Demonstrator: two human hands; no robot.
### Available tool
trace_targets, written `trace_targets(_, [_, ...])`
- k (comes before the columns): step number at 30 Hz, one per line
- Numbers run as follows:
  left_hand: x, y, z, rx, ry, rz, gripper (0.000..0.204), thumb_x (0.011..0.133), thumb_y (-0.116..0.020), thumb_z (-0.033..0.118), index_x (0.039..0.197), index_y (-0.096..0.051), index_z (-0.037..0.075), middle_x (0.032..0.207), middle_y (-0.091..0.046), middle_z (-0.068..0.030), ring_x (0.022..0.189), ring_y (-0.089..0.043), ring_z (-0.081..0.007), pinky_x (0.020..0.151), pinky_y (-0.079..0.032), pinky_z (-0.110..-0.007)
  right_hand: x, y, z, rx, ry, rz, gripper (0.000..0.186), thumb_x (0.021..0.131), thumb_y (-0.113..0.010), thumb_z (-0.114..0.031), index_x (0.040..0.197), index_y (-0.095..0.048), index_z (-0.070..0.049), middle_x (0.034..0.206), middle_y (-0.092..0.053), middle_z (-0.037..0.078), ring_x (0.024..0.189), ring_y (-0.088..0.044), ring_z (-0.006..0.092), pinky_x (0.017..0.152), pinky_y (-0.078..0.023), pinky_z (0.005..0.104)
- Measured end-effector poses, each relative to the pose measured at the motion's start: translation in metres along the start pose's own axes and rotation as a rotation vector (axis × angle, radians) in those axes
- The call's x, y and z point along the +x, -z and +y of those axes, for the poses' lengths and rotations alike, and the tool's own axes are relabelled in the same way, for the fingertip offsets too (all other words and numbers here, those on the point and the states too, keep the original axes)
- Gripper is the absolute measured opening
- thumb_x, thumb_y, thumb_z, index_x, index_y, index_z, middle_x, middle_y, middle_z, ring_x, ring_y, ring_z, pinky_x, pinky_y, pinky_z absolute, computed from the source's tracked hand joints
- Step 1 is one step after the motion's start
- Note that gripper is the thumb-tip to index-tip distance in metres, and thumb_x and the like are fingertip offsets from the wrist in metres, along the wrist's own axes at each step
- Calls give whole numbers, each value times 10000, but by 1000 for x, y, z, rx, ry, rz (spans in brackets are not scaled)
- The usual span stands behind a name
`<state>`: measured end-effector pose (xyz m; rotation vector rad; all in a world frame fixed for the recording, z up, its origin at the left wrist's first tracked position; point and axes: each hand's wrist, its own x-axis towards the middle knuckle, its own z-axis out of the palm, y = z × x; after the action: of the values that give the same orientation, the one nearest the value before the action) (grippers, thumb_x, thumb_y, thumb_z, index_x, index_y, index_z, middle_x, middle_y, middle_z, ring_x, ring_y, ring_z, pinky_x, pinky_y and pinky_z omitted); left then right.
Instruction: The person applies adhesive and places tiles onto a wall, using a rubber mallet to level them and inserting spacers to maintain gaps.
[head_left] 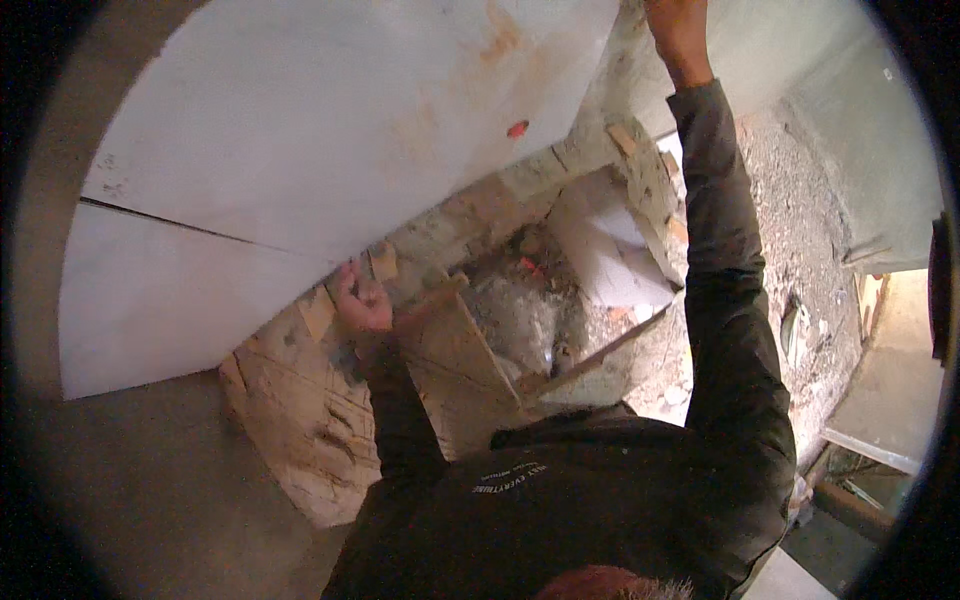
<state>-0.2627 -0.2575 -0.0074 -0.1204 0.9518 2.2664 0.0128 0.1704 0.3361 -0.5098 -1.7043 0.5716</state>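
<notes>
A large white panel (330, 110) with a dark horizontal joint and a small red spot spans the upper left. My left hand (364, 300) is at the panel's lower edge beside small tan pieces (319, 312), its fingers curled and pressed close; what they grip is unclear. My right hand (680, 38) reaches high beside the panel's right side, with its fingers cut off by the top of the view.
Below the panel is a rough ledge (280, 420) around a rubble-filled opening (530, 310), with a pale slab (600, 250) inside. A gritty surface (800, 200) and a board (890, 370) lie to the right.
</notes>
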Motion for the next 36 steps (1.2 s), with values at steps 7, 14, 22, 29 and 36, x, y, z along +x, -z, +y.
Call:
trace_targets(7, [-29,-8,21,273,60,54,384,915,-641,61,1277,-528,4,1281,-621,-114,689,-556,-92,614,-475,-237,-3,-6,0,-308,-25,1,331,907,-737,-307,923,-586,-12,809,-584,48,746,-527,143,679,-462,299])
trace_targets(14, [-156,-29,92,871,-353,297,137,954,-602,138,1029,-644,30,1016,-702,-70,658,-558,-99,592,-461,-268,-161,-22,-30,-129,-129,-370,202,892,-725,-199,948,-633,-28,834,-644,74,781,-599,183,738,-481,308])
trace_targets(22, [-257,74,120,1548,-551,634,193,966,-598,197,1054,-663,38,1001,-712,-103,777,-650,-196,698,-513,-325,-350,-146,-90,422,-65,-1144,204,921,-599,-42,1120,-645,-42,953,-680,181,874,-661,385,833,-531,432])
trace_targets(29, [-281,55,55,1826,-167,462,235,953,-595,213,1100,-653,39,1125,-652,-209,1027,-637,-370,869,-507,-465,-499,-223,-142,414,239,-1389,193,931,-538,-139,1052,-655,-45,885,-664,187,873,-690,355,732,-571,455])
trace_targets(36, [-256,108,55,1994,-403,1013,376,944,-619,254,1262,-624,54,1251,-635,-208,1235,-546,-364,1019,-459,-478,-518,-230,-166,307,158,-1514,259,933,-557,-302,1012,-684,-91,937,-694,148,790,-686,372,694,-550,529])
